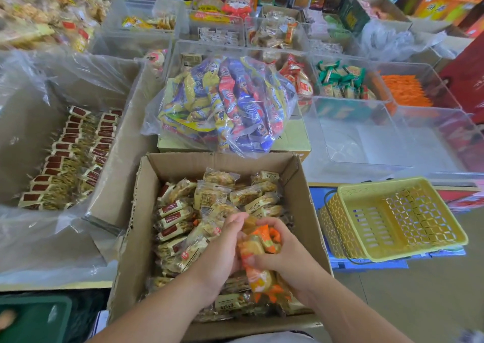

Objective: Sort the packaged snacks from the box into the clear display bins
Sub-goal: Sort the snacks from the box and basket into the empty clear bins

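An open cardboard box (146,211) sits low in the middle, filled with several wrapped snacks (214,198). Both hands are inside it. My left hand (225,248) and my right hand (285,253) together clasp a bunch of orange-wrapped snack packets (259,245) over the box's right half. Clear display bins (366,133) stand beyond and to the right; the nearest one looks bare inside. A bin further back holds orange packets (403,91).
A clear bag of blue, yellow and red packets (227,101) lies on a carton behind the box. At left stands a plastic-lined box (112,122) with rows of brown-labelled snacks. A yellow perforated basket (392,217) sits to the right. Green-wrapped snacks (340,78) fill another bin.
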Demonstrator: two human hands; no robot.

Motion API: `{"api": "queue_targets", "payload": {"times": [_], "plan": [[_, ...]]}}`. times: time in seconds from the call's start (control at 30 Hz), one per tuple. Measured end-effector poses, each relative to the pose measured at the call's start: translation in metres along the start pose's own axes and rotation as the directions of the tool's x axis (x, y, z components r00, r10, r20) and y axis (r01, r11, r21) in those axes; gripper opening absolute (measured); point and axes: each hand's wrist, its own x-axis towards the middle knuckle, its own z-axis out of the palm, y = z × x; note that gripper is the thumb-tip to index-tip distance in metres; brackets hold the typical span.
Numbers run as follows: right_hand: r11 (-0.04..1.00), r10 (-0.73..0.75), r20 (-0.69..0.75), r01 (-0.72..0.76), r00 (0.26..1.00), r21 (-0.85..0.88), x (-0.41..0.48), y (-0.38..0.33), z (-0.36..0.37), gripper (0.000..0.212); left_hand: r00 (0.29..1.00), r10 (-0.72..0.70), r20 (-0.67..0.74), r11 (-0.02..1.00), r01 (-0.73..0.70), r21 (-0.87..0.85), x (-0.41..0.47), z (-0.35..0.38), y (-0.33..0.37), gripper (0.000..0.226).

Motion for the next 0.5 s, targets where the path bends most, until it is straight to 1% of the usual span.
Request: {"api": "queue_targets", "payload": {"times": [0.03, 0.07, 0.1, 0.17, 0.2, 0.23, 0.27, 0.3, 0.33, 0.37, 0.4, 0.43, 0.47, 0.5], "plan": [[1.0, -0.004, 0.014, 0.004, 1.0, 0.008, -0.001, 0.001, -0.005, 0.07, 1.0, 0.003, -0.013, 1.0, -0.002, 0.025, 0.003, 0.002, 0.001, 0.029], [1.0, -0.007, 0.013, 0.007, 1.0, 0.008, -0.002, 0.001, -0.009, 0.068, 1.0, 0.001, -0.029, 0.998, 0.001, 0.066, 0.005, 0.004, 0.001, 0.029], [1.0, -0.013, 0.001, 0.013, 1.0, 0.003, -0.003, 0.002, -0.013, 0.067, 1.0, -0.01, -0.017, 0.994, 0.012, 0.112, 0.008, 0.005, 0.001, 0.033], [1.0, -0.027, -0.024, 0.027, 0.999, -0.016, -0.005, 0.005, -0.02, 0.064, 0.997, -0.051, 0.051, 0.978, 0.04, 0.204, 0.014, 0.004, 0.004, 0.041], [0.999, -0.03, -0.026, 0.029, 0.999, -0.027, -0.006, 0.006, -0.023, 0.063, 0.996, -0.063, 0.069, 0.959, 0.041, 0.281, 0.018, 0.003, 0.008, 0.044], [0.999, -0.03, -0.031, 0.029, 0.999, -0.042, -0.007, 0.008, -0.025, 0.063, 0.997, -0.045, 0.064, 0.919, 0.016, 0.395, 0.023, 0.0, 0.01, 0.045], [0.998, -0.03, -0.046, 0.027, 0.999, -0.06, -0.008, 0.01, -0.028, 0.064, 0.999, 0.016, 0.046, 0.842, -0.038, 0.539, 0.033, -0.002, 0.012, 0.043], [0.997, -0.03, -0.073, 0.025, 0.997, -0.075, -0.008, 0.012, -0.031, 0.065, 0.992, 0.119, 0.035, 0.725, -0.111, 0.68, 0.045, -0.008, 0.014, 0.038], [0.996, -0.036, -0.107, 0.027, 0.994, -0.087, -0.007, 0.013, -0.033, 0.066, 0.973, 0.229, 0.034, 0.565, -0.161, 0.809, 0.057, -0.015, 0.015, 0.034], [0.993, -0.052, -0.145, 0.037, 0.988, -0.109, -0.006, 0.013, -0.036, 0.067, 0.949, 0.312, 0.049, 0.371, -0.169, 0.913, 0.07, -0.024, 0.016, 0.033], [0.988, -0.077, -0.18, 0.05, 0.981, -0.146, -0.004, 0.014, -0.039, 0.068, 0.935, 0.344, 0.081, 0.16, -0.143, 0.977, 0.083, -0.033, 0.016, 0.035], [0.981, -0.103, -0.208, 0.064, 0.973, -0.184, -0.002, 0.014, -0.042, 0.068, 0.937, 0.326, 0.121, -0.035, -0.116, 0.993, 0.093, -0.042, 0.014, 0.037], [0.973, -0.124, -0.228, 0.073, 0.966, -0.217, 0.0, 0.014, -0.045, 0.069, 0.95, 0.277, 0.145, -0.189, -0.094, 0.978, 0.102, -0.049, 0.01, 0.038], [0.965, -0.14, -0.241, 0.078, 0.96, -0.248, 0.002, 0.014, -0.048, 0.07, 0.962, 0.229, 0.147, -0.295, -0.076, 0.952, 0.108, -0.054, 0.006, 0.044]]}}
